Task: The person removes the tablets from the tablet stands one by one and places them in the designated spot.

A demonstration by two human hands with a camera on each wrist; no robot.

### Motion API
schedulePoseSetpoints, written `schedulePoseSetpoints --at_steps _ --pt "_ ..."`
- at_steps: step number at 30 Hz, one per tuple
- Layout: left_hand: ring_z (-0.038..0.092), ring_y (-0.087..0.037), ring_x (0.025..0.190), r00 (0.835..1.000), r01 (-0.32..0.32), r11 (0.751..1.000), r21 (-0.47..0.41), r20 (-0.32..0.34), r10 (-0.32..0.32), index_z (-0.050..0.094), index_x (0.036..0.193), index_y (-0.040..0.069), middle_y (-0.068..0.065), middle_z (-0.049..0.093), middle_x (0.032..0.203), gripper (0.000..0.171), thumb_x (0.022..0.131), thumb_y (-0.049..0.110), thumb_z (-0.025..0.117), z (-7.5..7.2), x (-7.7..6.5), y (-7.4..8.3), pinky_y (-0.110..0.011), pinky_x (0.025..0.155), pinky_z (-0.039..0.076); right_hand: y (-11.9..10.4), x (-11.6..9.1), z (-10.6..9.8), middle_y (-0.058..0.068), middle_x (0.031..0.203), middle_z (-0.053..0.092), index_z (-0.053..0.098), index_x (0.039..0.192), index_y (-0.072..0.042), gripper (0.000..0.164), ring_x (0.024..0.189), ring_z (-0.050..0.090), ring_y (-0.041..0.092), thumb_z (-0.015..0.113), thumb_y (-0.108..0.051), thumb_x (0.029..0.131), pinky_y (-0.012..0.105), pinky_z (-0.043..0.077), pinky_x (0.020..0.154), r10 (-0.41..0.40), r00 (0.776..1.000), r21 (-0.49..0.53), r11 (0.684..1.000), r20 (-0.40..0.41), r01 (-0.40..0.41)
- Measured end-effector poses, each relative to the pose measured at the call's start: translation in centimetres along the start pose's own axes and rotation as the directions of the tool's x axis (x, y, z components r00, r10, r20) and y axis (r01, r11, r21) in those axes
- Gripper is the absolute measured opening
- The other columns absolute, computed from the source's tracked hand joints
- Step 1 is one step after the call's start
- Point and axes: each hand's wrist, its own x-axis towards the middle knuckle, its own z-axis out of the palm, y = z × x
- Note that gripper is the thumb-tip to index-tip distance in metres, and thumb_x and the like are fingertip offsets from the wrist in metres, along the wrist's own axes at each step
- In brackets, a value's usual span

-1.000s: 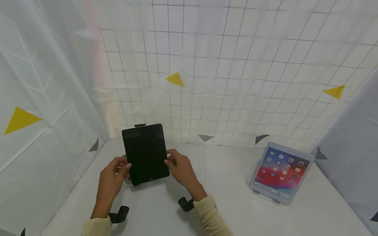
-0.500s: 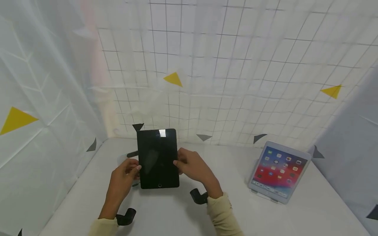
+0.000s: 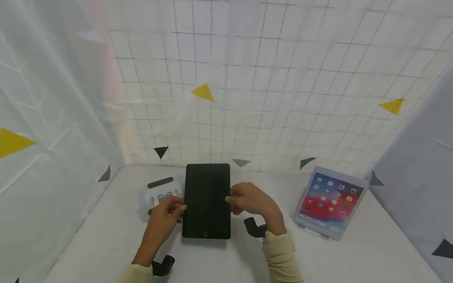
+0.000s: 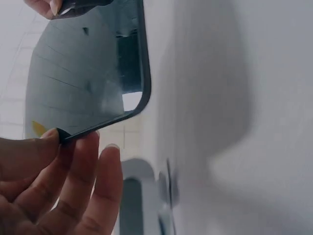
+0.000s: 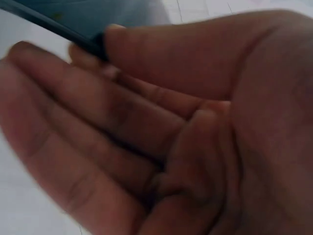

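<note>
A black tablet (image 3: pixel 207 200) with a dark screen is held up off the white table, its round button at the bottom edge. My left hand (image 3: pixel 164 220) pinches its left edge between thumb and fingers. On the opposite edge, my right hand (image 3: pixel 253 200) pinches the tablet the same way. The left wrist view shows reflections on the tablet's glossy screen (image 4: pixel 83 73), with thumb and fingertips at its edge. In the right wrist view the thumb (image 5: pixel 171 58) presses on the tablet's edge (image 5: pixel 54 27); the other fingers extend beneath.
Left of the tablet is a pale stand (image 3: pixel 161 190) with a dark strip, partly hidden by the left hand. A white tablet (image 3: pixel 330 202) with a lit-looking icon screen leans on a clear stand at the right. A gridded white sheet (image 3: pixel 247 98) hangs behind the table.
Both hands have carried the black tablet rightward and slightly toward me, away from the pale stand, which now shows. The tablet has turned from tilted to nearly straight.
</note>
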Motion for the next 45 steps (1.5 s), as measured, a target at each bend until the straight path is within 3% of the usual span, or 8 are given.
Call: schedulePoseSetpoints --at_steps 7,14,24,30,39,45 --pt "0.063 -0.015 0.068 0.999 0.034 0.999 -0.003 0.029 -0.034 0.068 0.104 0.008 -0.001 0.067 0.086 0.014 0.092 0.015 0.071 1.3 -0.3 -0.2 -0.030 0.059 0.053 1.0 -0.5 -0.3 0.006 0.070 0.068 0.069 0.077 -0.002 0.024 0.065 0.068 0.021 0.062 -0.014 0.096 0.037 0.055 0.064 0.107 0.993 0.038 0.993 0.052 -0.109" --pt "0.060 -0.014 0.063 0.997 0.055 0.997 0.057 0.056 -0.058 0.068 0.099 0.008 0.001 0.064 0.075 0.009 0.092 0.013 0.071 2.4 -0.7 -0.2 -0.030 0.057 0.050 2.3 -0.7 0.3 0.008 0.067 0.068 0.070 0.077 0.000 0.023 0.062 0.068 0.023 0.065 -0.014 0.095 0.034 0.053 0.061 0.184 0.976 0.065 0.979 0.113 -0.192" --pt "0.056 -0.013 0.056 0.991 0.061 0.986 0.155 0.110 -0.078 0.069 0.092 0.004 0.002 0.062 0.067 0.007 0.091 0.011 0.070 3.1 -0.9 -0.5 -0.032 0.054 0.046 4.6 0.2 1.7 0.006 0.064 0.068 0.070 0.071 -0.002 0.029 0.063 0.067 0.020 0.064 -0.016 0.096 0.031 0.047 0.061 0.162 0.971 -0.043 0.987 0.175 -0.157" --pt "0.056 -0.011 0.059 0.993 0.044 0.978 0.202 0.102 -0.066 0.071 0.090 0.005 0.003 0.065 0.072 0.005 0.089 0.010 0.072 3.0 -1.1 -1.1 -0.031 0.055 0.047 5.1 0.8 2.7 0.007 0.065 0.069 0.067 0.072 0.000 0.029 0.065 0.069 0.021 0.062 -0.015 0.097 0.029 0.047 0.062 0.173 0.958 -0.037 0.985 0.227 -0.169" --pt "0.058 -0.011 0.056 0.985 0.121 0.970 0.209 0.097 -0.143 0.070 0.091 0.002 0.000 0.065 0.073 0.005 0.089 0.007 0.071 2.8 -0.9 -1.3 -0.029 0.052 0.049 5.3 1.2 3.6 0.004 0.064 0.068 0.067 0.074 -0.005 0.029 0.059 0.065 0.015 0.062 -0.020 0.098 0.030 0.046 0.063 0.207 0.952 -0.071 0.978 0.226 -0.195" --pt "0.058 -0.012 0.056 0.983 0.134 0.961 0.241 0.089 -0.159 0.071 0.091 0.002 0.000 0.065 0.073 0.005 0.088 0.007 0.071 2.9 -0.6 -1.1 -0.029 0.051 0.049 5.3 1.4 3.9 0.004 0.063 0.067 0.067 0.075 -0.005 0.029 0.058 0.064 0.015 0.060 -0.021 0.099 0.030 0.047 0.062 0.236 0.945 -0.074 0.971 0.228 -0.225"
